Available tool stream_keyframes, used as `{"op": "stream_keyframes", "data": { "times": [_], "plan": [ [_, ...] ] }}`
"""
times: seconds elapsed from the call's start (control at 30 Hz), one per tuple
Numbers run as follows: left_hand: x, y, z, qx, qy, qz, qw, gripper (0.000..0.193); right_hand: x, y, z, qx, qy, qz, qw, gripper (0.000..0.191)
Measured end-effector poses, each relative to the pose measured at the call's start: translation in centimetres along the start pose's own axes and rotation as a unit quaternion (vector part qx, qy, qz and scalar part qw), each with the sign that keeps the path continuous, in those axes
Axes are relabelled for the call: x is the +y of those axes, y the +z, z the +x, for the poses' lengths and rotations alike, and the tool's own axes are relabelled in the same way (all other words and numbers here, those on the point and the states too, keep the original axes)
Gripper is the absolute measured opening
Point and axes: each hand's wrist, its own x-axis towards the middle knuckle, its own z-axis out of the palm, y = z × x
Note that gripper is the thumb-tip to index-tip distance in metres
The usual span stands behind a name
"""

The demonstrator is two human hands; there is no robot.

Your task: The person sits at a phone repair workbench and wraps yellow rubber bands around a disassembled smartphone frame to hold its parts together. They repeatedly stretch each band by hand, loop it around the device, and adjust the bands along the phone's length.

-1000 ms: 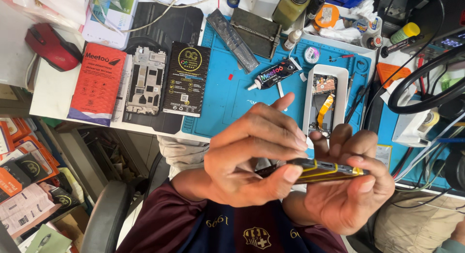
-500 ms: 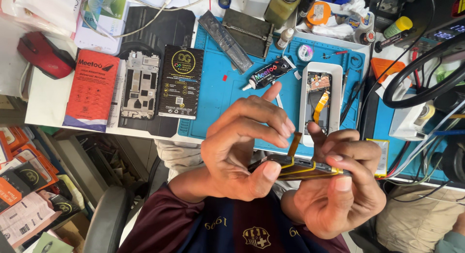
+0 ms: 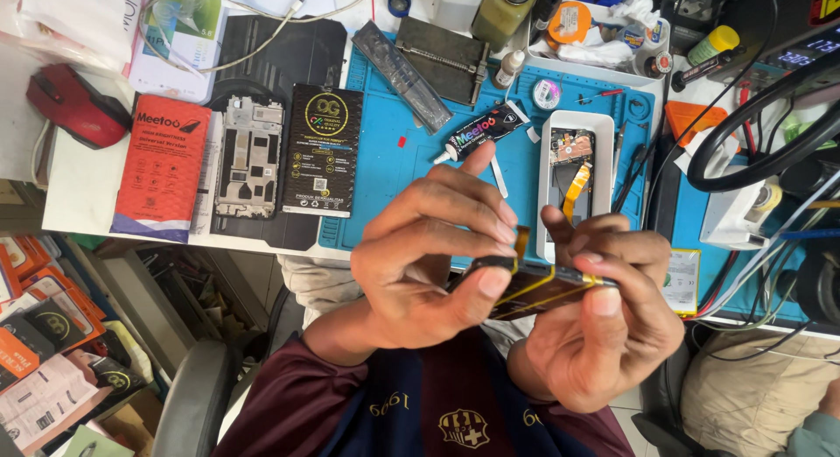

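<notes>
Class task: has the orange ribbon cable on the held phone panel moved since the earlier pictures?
Yes. The orange ribbon cable now stands up beside the left hand, rising towards the white tray; earlier it lay flat.

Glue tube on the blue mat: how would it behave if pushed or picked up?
The glue tube lies flat with a tapered nozzle, so a push would probably make it slide or pivot on the blue mat rather than roll far. Its soft-looking, partly flattened body suggests it is light and would dent under a firm pinch.

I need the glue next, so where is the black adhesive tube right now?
In the head view the black adhesive tube lies on the blue work mat, just above the left hand, between the black packet and the white tray.
</notes>
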Motion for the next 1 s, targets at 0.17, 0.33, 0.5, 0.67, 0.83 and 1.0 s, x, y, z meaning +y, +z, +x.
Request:
{"op": "stream_keyframes", "data": {
  "times": [0.17, 0.33, 0.5, 0.67, 0.83, 1.0],
  "plan": [
    [-1.9, -0.5, 0.1, 0.026, -0.042, -0.052, 0.997, 0.009, -0.4, 1.1, 1.3, -0.01, 0.088, -0.034, 0.996, 0.027],
    [-4.9, -1.5, 1.4, 0.068, -0.093, -0.116, 0.987, 0.008, 0.9, 0.9, 3.4, -0.085, 0.115, -0.048, 0.989, 0.039],
    [-6.0, -1.8, 1.7, 0.091, -0.109, -0.163, 0.976, 0.012, 1.8, 0.3, 2.0, -0.071, 0.09, -0.092, 0.989, 0.037],
    [-6.2, -1.7, 1.5, 0.11, -0.103, -0.2, 0.968, 0.015, 1.7, 0.3, 1.0, -0.044, 0.067, -0.165, 0.983, 0.028],
    [-6.7, -1.7, 1.3, 0.138, -0.093, -0.222, 0.961, 0.016, 1.3, 1.2, 1.5, -0.047, 0.05, -0.222, 0.973, 0.019],
    [-6.8, -1.5, 1.5, 0.127, -0.117, -0.275, 0.946, 0.021, 1.2, 1.8, 1.8, -0.017, 0.036, -0.346, 0.937, 0.019]
  ]
}}
